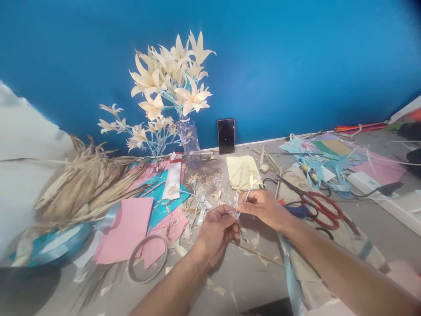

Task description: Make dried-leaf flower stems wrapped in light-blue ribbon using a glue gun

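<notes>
Over the middle of the table, my left hand (215, 235) and my right hand (261, 205) meet fingertip to fingertip. Between my right thumb and fingers is a thin flower stem (247, 195) wrapped in light blue, with a small cream bud at its top. My left fingers are closed on the blue-wrapped stems near their lower ends; exactly where they join is hidden. A second blue branch (198, 200) with tiny pale flowers reaches up and left from my left hand. Just behind my hands lies a pale yellow paper (242, 171).
Cream flowers (192, 97) stand in a clear bottle (190, 142) near a propped phone (226, 136). Dried husks (69, 184), pink paper (126, 228), a tape ring (130, 262) and blue ribbon (66, 242) lie left. Red-handled scissors (324, 210) rest on cloth at right.
</notes>
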`<state>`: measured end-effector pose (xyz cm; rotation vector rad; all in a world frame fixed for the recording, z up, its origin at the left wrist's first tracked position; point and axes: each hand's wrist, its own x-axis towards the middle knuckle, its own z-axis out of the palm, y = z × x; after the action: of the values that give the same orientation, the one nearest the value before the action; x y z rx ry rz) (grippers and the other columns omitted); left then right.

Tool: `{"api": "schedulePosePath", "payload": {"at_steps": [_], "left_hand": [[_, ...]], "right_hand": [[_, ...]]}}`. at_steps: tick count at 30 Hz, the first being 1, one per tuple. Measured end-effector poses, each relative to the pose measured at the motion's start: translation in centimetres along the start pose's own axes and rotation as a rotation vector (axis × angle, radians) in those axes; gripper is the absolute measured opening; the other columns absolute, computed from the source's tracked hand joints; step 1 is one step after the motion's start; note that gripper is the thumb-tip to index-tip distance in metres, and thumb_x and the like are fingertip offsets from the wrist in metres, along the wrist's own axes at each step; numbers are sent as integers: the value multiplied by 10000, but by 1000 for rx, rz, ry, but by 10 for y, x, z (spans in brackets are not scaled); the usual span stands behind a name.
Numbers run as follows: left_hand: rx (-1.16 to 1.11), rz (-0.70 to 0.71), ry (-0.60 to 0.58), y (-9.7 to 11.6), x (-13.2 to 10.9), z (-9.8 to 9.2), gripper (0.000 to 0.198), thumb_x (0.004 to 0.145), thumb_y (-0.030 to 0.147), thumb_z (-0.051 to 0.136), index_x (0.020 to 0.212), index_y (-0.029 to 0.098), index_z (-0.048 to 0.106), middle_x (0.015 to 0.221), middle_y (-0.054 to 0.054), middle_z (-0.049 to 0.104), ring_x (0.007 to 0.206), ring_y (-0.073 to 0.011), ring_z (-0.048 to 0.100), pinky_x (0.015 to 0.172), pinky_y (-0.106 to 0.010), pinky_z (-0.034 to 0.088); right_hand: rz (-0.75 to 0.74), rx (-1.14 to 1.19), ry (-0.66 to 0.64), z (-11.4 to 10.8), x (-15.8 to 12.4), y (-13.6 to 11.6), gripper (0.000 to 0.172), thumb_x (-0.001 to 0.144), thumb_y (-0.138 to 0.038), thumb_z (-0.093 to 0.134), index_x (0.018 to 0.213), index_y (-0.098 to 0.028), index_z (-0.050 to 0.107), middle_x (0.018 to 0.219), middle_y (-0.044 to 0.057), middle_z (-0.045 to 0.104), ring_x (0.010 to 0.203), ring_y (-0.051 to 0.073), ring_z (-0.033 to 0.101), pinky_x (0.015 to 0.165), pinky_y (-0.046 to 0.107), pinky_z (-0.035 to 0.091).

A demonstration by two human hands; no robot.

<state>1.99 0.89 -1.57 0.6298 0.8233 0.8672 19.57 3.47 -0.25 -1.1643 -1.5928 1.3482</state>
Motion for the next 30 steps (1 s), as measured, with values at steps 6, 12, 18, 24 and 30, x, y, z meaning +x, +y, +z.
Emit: {"api": "schedulePosePath", "payload": {"at_steps": [6,12,18,24,30], "left_hand": [[-100,-75,-90,4,-5,3,280,700,268,824,774,140,585,642,-2,578,510,-78,501,496,-209,407],[-189,10,-45,2,-8,11,365,688,296,847,781,182,512,599,71,451,466,-32,304,444,-168,248],[171,300,213,0,-10,13,211,848,324,661,780,220,491,483,102,359,432,-71,338,440,-192,260],[199,321,234,-1,-8,12,189,820,314,687,786,217,529,460,86,441,418,-85,399,442,-201,293],[-161,-72,-91,6,-5,3,182,729,176,747,736,152,567,671,-15,619,482,-76,476,493,-226,396]], "right_hand": [[-135,90,-163,-2,0,4,348,854,-498,691,736,-171,672,711,33,642,672,172,593,624,283,440],[-206,-2,-80,2,0,2,337,857,-500,687,741,-184,701,740,42,638,700,173,564,646,296,440],[-63,72,67,12,-1,1,343,745,-508,773,764,-183,663,714,23,615,666,159,528,580,263,419],[-52,18,95,15,-1,-2,342,794,-510,723,742,-176,667,717,28,628,681,165,539,610,274,437],[-99,237,-79,7,-4,-7,319,832,-483,722,784,-175,657,769,30,626,679,178,631,658,306,491]]}}
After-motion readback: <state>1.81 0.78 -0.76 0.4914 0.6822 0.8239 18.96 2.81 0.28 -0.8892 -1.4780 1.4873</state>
